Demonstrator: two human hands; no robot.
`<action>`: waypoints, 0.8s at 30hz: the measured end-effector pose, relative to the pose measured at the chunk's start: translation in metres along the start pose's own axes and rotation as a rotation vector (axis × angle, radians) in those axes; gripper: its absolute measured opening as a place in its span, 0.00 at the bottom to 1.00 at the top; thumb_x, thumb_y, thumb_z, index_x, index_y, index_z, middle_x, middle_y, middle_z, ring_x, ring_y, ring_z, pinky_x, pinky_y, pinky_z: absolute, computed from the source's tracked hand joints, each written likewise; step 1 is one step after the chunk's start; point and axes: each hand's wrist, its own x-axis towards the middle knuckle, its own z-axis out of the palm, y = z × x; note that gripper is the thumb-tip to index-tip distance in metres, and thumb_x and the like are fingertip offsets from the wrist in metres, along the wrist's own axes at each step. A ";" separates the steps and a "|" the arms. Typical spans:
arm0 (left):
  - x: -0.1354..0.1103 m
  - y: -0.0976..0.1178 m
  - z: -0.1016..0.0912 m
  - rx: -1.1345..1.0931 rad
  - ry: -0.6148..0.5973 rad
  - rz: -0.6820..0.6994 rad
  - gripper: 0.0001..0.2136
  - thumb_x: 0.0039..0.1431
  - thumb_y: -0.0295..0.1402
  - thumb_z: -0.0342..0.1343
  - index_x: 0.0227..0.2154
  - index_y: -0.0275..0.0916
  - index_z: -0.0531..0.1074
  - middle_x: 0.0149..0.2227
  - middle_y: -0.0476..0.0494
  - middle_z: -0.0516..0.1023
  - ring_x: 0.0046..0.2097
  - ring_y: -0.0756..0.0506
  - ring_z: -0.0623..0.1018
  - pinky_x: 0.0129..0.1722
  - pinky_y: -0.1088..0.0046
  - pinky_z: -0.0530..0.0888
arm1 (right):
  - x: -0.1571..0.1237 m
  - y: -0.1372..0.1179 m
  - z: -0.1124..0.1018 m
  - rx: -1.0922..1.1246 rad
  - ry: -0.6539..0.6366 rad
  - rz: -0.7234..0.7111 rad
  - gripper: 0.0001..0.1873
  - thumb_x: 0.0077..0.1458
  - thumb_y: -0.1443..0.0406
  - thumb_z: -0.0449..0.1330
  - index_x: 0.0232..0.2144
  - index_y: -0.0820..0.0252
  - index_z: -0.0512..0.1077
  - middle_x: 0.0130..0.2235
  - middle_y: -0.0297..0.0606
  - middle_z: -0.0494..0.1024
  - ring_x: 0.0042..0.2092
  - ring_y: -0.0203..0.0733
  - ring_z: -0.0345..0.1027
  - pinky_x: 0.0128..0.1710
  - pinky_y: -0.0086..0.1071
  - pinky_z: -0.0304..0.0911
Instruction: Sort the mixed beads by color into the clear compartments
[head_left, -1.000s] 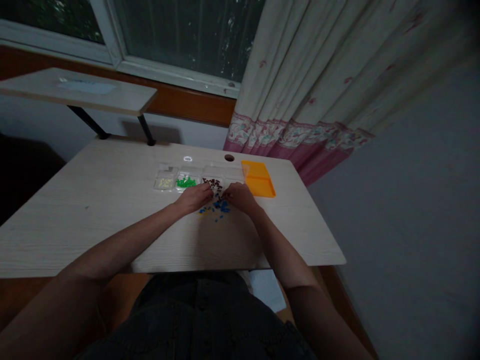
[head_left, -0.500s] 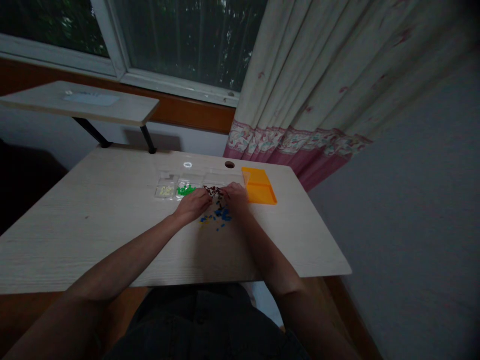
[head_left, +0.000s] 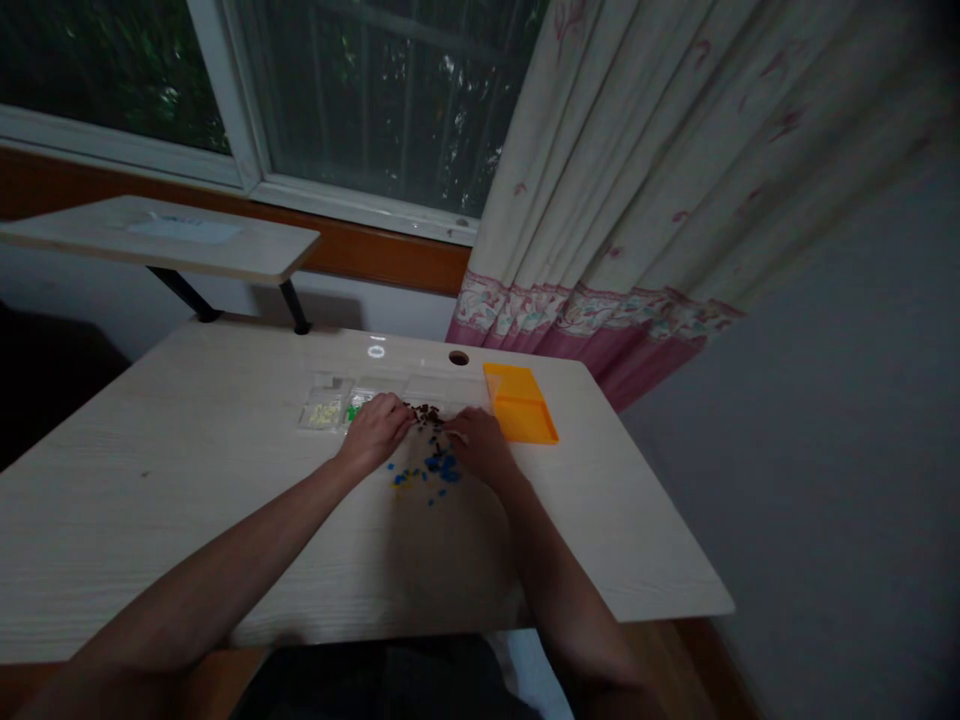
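Note:
Small dark brown pieces [head_left: 425, 413] lie in a loose heap between my two hands. My left hand [head_left: 379, 428] is at the heap's left side, its fingers curled together; whatever is in them is too small to make out. On the right side, my right hand [head_left: 475, 436] has its fingers bent toward the same pieces, and its fingertips are too dim to read clearly. Nearer to me are scattered blue pieces [head_left: 444, 466] and a few yellow ones [head_left: 399, 480]. Green pieces [head_left: 353, 411] in a clear tray are partly hidden behind my left hand.
A clear compartment with pale yellow pieces [head_left: 324, 413] stands at the left. Behind the hands is a transparent tray [head_left: 442, 386]. An orange open case [head_left: 525, 405] lies right of my right hand. A raised shelf [head_left: 247, 250] stands at the desk's back left.
The camera view has tilted, so the desk sits lower. My left hand has shifted slightly left, now covering much of the green pieces. My hands are a little farther apart.

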 end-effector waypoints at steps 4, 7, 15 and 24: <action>-0.001 -0.002 0.001 -0.023 -0.004 -0.002 0.11 0.67 0.36 0.48 0.36 0.38 0.74 0.36 0.42 0.70 0.40 0.44 0.68 0.40 0.68 0.66 | -0.005 -0.007 -0.013 -0.083 -0.129 0.010 0.08 0.59 0.62 0.60 0.37 0.54 0.79 0.40 0.38 0.77 0.46 0.42 0.65 0.48 0.34 0.55; -0.001 -0.003 0.002 -0.068 0.012 0.016 0.10 0.67 0.35 0.48 0.37 0.39 0.74 0.36 0.42 0.69 0.40 0.44 0.68 0.39 0.68 0.66 | -0.005 -0.012 -0.012 -0.136 -0.148 0.016 0.09 0.59 0.60 0.59 0.35 0.54 0.79 0.40 0.38 0.77 0.47 0.42 0.64 0.49 0.35 0.54; -0.002 0.004 0.001 -0.167 -0.021 0.145 0.10 0.65 0.34 0.51 0.44 0.42 0.75 0.37 0.42 0.68 0.42 0.43 0.67 0.42 0.66 0.66 | -0.007 -0.025 0.000 -0.235 -0.112 0.051 0.10 0.60 0.62 0.57 0.35 0.55 0.78 0.41 0.40 0.77 0.48 0.46 0.64 0.49 0.41 0.53; -0.001 0.011 -0.001 -0.142 -0.113 0.226 0.12 0.66 0.35 0.49 0.47 0.49 0.75 0.38 0.43 0.68 0.42 0.43 0.66 0.41 0.66 0.64 | -0.003 -0.021 0.000 -0.152 -0.130 0.112 0.09 0.59 0.63 0.58 0.36 0.52 0.79 0.40 0.38 0.77 0.47 0.43 0.66 0.48 0.37 0.54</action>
